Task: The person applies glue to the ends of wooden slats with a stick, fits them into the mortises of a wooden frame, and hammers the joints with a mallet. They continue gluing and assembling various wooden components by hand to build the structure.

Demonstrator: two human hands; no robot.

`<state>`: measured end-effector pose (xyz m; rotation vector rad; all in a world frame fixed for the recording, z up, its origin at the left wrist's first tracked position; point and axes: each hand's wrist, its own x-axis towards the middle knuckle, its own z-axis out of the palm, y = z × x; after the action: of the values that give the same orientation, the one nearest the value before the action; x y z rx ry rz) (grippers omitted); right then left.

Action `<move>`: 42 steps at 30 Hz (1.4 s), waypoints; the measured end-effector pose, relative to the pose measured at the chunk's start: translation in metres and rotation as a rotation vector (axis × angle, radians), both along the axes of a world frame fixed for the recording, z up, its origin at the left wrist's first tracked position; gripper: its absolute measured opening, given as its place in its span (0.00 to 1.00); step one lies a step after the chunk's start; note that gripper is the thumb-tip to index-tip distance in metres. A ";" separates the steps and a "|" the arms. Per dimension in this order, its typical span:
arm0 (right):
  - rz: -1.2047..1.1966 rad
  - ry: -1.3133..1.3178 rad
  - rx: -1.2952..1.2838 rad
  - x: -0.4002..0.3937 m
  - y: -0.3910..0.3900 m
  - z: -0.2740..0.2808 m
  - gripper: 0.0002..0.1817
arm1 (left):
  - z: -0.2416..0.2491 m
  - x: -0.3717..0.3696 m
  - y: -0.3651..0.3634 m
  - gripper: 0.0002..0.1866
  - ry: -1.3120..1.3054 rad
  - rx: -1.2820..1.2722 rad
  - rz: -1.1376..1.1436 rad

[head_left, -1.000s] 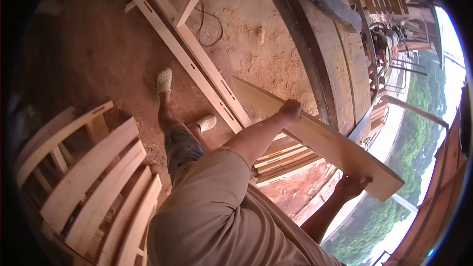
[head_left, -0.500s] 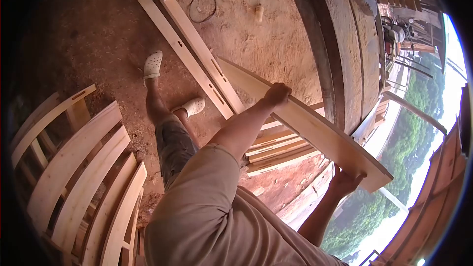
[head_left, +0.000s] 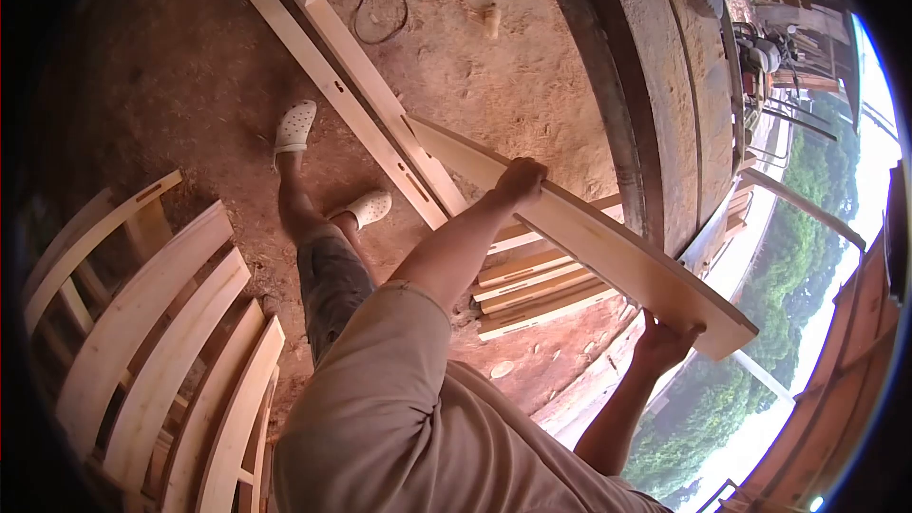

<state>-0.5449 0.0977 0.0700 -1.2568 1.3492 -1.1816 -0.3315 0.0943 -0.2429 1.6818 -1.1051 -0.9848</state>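
Observation:
My left hand (head_left: 521, 182) grips the upper edge of a long, pale wooden board (head_left: 608, 247) near its middle, with the fingers curled over the edge. My right hand (head_left: 667, 342) holds the lower edge closer to the board's near end, and part of that hand is hidden by the board. The far end of the board meets or overlaps a mortised rail (head_left: 380, 100) in this view. A second slotted rail (head_left: 328, 76) lies parallel beside it.
Several curved slats (head_left: 176, 361) stand at the lower left. Stacked slotted pieces (head_left: 537, 290) lie beneath the board. White clogs (head_left: 296, 123) are on the dirt floor. A large timber slab (head_left: 698, 104) and a cable (head_left: 404, 14) are farther off.
The board and both hands keep nearly the same position, with the left hand shifted slightly left and up. The rails appear slightly left, as the view moves a little.

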 end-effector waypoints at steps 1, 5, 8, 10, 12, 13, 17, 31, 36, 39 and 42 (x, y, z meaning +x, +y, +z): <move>-0.020 -0.004 0.009 0.005 -0.001 0.003 0.43 | -0.001 0.001 -0.002 0.09 0.020 -0.004 0.008; 0.056 -0.027 0.021 0.019 -0.017 0.006 0.37 | -0.009 0.018 -0.005 0.09 0.102 0.009 0.036; 0.045 -0.005 0.039 0.058 -0.027 0.010 0.35 | -0.018 0.043 -0.010 0.09 0.130 0.016 0.060; 0.109 0.002 0.087 0.077 -0.037 0.011 0.33 | -0.020 0.062 -0.010 0.09 0.156 0.038 0.053; 0.122 0.024 0.074 0.100 -0.043 0.011 0.33 | -0.020 0.078 -0.016 0.09 0.190 0.073 0.032; 0.133 0.045 0.066 0.111 -0.045 0.010 0.33 | -0.021 0.083 -0.018 0.09 0.188 0.070 0.033; 0.089 0.100 0.057 0.141 -0.063 0.005 0.32 | -0.021 0.098 -0.028 0.10 0.110 0.130 0.052; 0.075 0.103 -0.091 0.196 -0.123 -0.034 0.28 | 0.234 0.286 -0.106 0.14 -0.112 -0.539 0.033; -0.055 0.326 0.013 0.195 -0.075 -0.036 0.31 | 0.257 0.358 -0.138 0.25 -0.899 -0.306 -0.031; -0.354 0.254 0.170 0.170 -0.010 -0.078 0.28 | 0.254 0.358 -0.142 0.35 -1.162 -0.001 -0.171; -0.292 0.183 0.588 0.146 0.081 -0.123 0.25 | 0.275 0.365 -0.160 0.32 -1.190 0.161 -0.296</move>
<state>-0.3988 0.1790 -0.0526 -0.7711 1.8909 -0.7720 0.0332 -0.0661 0.0316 2.3309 -2.0993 -0.1234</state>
